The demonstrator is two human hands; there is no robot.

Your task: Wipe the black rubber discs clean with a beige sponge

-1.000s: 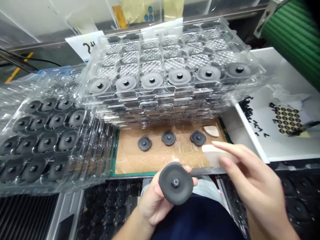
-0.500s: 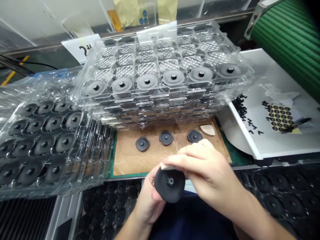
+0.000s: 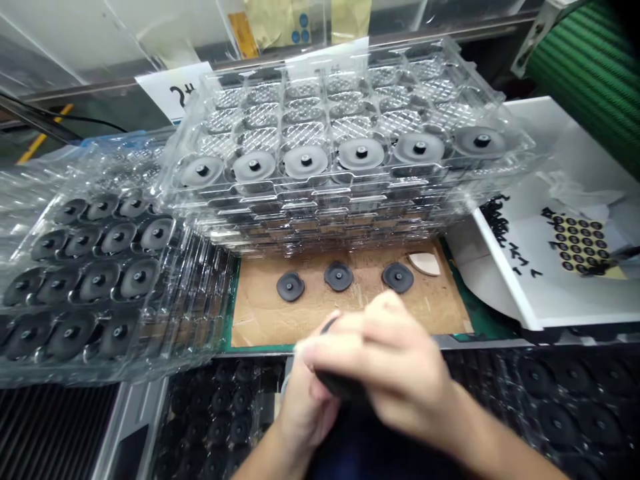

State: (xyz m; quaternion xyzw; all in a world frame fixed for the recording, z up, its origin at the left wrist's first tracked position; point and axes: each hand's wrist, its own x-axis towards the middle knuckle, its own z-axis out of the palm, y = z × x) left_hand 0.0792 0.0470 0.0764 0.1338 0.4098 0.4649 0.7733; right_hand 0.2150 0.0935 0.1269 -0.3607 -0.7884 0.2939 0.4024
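Black disc (image 3: 340, 385) low center, mostly covered. Left hand (image 3: 306, 393) grips it; right hand (image 3: 395, 367) bends over it, blurred, can't tell what it holds. At 12 o'clock, 3 loose discs (image 3: 339, 276) on cardboard (image 3: 265, 323), clear tray stack (image 3: 320, 200) beyond. White bin (image 3: 565, 300) at 2 o'clock.

White paper sign (image 3: 163, 87) at the clear tray stack's (image 3: 261, 113) far left corner: "#" beside an unclear character.
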